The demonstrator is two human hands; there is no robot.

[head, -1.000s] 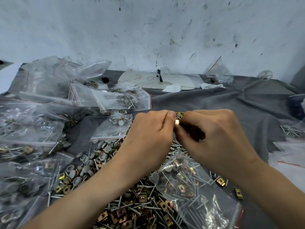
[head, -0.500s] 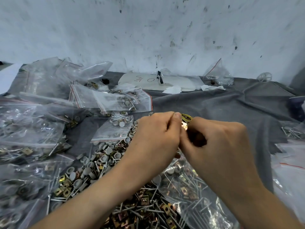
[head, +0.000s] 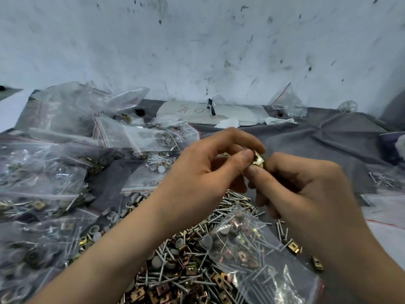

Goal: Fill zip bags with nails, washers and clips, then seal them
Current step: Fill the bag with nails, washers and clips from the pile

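Note:
My left hand (head: 203, 172) and my right hand (head: 306, 191) meet above the grey cloth, both pinching a small brass clip (head: 258, 160) between thumbs and fingertips. Below them lies a loose pile of nails, brass clips and grey washers (head: 182, 266). A clear zip bag (head: 260, 257) holding nails, washers and clips lies on the pile's right side, under my right forearm. What else my right palm holds is hidden.
Several filled zip bags (head: 43, 178) are heaped at the left. More bags (head: 144, 137) lie behind my left hand. White paper (head: 208, 113) and a small bag (head: 287, 104) sit by the wall. Flat bags (head: 388, 207) lie at the right edge on the grey cloth (head: 317, 141).
My hands have loosened from a tight joint pinch; the left fingers have spread and the brass clip now shows between the fingertips. The view has shifted slightly.

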